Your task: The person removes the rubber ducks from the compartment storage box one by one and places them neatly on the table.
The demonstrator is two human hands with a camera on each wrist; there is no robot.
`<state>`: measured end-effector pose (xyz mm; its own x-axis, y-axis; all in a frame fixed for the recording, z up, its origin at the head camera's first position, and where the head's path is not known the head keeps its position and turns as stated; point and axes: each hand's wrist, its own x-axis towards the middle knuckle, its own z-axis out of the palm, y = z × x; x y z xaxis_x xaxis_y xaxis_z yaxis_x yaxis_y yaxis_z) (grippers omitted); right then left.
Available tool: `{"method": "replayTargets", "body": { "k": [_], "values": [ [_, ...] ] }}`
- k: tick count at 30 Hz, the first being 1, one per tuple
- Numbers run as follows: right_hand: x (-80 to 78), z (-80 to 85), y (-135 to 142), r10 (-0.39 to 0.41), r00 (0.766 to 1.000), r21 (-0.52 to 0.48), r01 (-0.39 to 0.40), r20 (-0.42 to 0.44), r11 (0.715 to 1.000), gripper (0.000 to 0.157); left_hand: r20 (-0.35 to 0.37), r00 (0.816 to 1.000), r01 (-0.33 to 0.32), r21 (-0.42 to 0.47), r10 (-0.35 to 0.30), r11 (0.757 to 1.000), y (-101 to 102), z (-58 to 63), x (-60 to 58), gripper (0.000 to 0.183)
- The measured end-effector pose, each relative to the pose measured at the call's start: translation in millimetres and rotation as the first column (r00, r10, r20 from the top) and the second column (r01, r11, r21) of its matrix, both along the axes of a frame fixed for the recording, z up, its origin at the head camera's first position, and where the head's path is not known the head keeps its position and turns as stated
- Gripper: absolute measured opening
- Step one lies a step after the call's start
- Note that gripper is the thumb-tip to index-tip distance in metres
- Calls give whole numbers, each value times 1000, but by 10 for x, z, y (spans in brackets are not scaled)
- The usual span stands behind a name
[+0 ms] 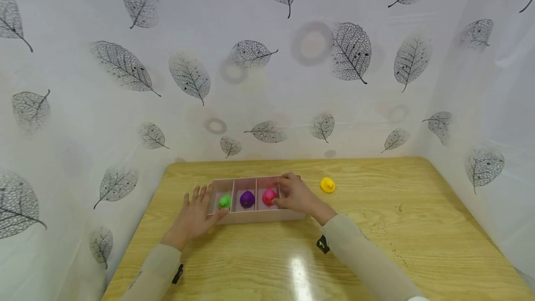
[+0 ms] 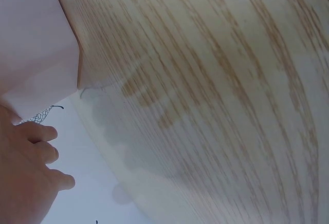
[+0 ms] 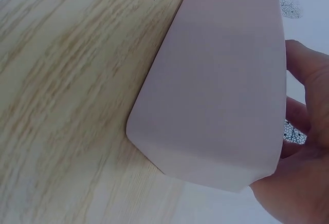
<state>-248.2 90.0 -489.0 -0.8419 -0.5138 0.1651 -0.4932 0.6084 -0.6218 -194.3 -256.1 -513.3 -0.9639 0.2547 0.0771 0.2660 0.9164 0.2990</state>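
A pale pink divided box lies on the table in the head view. In its compartments, from left to right, sit a green toy duck, a purple toy duck and a pink toy duck. My left hand rests at the box's left end, fingers spread and thumb along the front rim. Over the rightmost compartment, largely covering it, is my right hand. Its thumb and fingers are apart, thumb tip beside the pink duck; contact is unclear. The right wrist view shows the hand behind the box wall.
A yellow toy duck stands on the wooden table, right of the box. White leaf-printed sheeting encloses the table's back and sides.
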Motion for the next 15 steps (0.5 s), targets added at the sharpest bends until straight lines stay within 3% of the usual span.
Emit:
{"method": "replayTargets", "body": {
  "k": [15],
  "values": [
    [-22, -51, -124, -45, 999, 123, 46, -16, 991, 55, -1, 1000, -1, -3, 1, 1000, 3, -3, 2, 95]
  ]
}}
